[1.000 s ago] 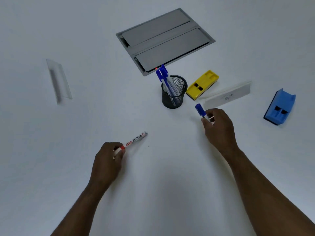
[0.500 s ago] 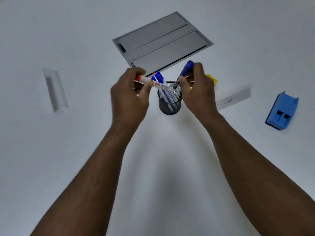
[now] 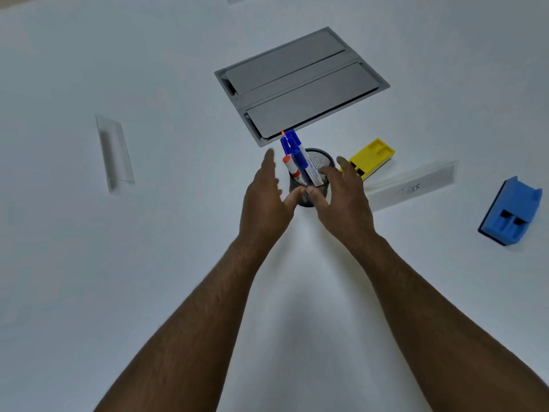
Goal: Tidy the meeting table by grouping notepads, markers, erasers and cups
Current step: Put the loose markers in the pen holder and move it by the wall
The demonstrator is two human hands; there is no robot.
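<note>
black mesh cup (image 3: 322,185), mid tabletop (image 3: 89,263): holds red marker (image 3: 289,168) and blue markers (image 3: 292,145). left hand (image 3: 266,200), right hand (image 3: 344,197): fingers spread, holding nothing, flanking cup. yellow eraser (image 3: 371,156) right of cup; blue eraser (image 3: 511,211) far right.

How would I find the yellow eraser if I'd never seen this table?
Find the grey hatch sunk in the white table. Just below its near corner stands a black mesh cup of markers; the yellow eraser lies right of it. The other eraser is blue.
</note>
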